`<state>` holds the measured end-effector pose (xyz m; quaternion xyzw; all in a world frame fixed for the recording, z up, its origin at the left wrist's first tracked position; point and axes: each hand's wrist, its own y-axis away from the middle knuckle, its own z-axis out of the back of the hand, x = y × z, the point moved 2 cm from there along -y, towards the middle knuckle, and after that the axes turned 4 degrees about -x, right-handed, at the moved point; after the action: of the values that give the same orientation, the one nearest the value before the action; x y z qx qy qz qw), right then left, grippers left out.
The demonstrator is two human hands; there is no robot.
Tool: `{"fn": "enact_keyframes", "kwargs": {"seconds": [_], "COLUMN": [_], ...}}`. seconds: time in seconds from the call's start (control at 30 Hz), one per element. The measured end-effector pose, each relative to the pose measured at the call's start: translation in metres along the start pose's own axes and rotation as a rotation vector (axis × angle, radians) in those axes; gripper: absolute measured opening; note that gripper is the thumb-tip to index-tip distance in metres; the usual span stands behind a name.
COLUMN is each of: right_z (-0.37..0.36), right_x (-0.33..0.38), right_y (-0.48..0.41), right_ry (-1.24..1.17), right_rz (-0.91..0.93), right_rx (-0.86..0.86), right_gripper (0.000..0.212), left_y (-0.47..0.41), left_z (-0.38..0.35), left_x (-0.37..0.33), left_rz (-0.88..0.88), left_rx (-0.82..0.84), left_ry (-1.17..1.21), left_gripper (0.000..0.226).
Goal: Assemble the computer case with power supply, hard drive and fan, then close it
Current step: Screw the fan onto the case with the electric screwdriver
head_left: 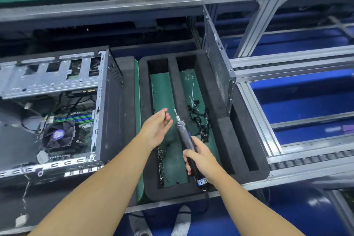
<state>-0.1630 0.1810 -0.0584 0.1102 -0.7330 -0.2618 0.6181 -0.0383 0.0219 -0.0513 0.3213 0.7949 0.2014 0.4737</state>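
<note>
Fingers (188, 154) of the right hand (199, 156) are wrapped fully round the lower body of the electric screwdriver (183, 134), thumb on the near side. The tool is held above the foam tray (216, 120), its bit (175, 112) pointing up and away.

Step in hand, as judged: loading a screw onto the bit before fastening a part in the computer case (111, 101).

- Keep the screwdriver steady and hold the bit just beside the left fingertips.
- Seat the screw head squarely on the bit, and check that it does not tilt.
- Carry the tool left to the case with the bit kept level, so that the screw does not drop into the motherboard area.

Left hand (157, 128): it hovers over the tray, palm turned toward the tool, just left of the bit and not touching it. Its fingers (168, 119) are loosely curled, with the thumb close to the forefinger. Whether a screw is pinched there cannot be told.

The case lies open at the left, its CPU fan (57, 136) visible. Loose screws (161, 159) lie in the tray's left compartment and a cable bundle (201, 120) in the next. The side panel (218, 59) stands upright in the tray's right slot, not yet fitted.
</note>
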Motion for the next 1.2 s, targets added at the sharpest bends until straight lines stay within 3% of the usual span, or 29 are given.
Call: {"fn": "enact_keyframes", "kwargs": {"seconds": [0.2,0.5,1.2], "right_z": [-0.006,-0.01,-0.009], "right_x": [0.0,0.001,0.001], "right_y": [0.009,0.006,0.0], "right_ry": [0.17,0.221,0.301], "right_rz": [0.045,0.046,0.02], "right_rx": [0.015,0.013,0.065], "right_gripper": [0.041,0.046,0.033], "left_y": [0.008,0.009,-0.002], "left_z": [0.011,0.016,0.029], "left_x": [0.006,0.004,-0.008], "left_rz": [-0.035,0.017,0.031], "left_rx": [0.0,0.02,0.025], "left_ry": [-0.004,0.025,-0.167], "left_gripper": [0.022,0.021,0.016]}}
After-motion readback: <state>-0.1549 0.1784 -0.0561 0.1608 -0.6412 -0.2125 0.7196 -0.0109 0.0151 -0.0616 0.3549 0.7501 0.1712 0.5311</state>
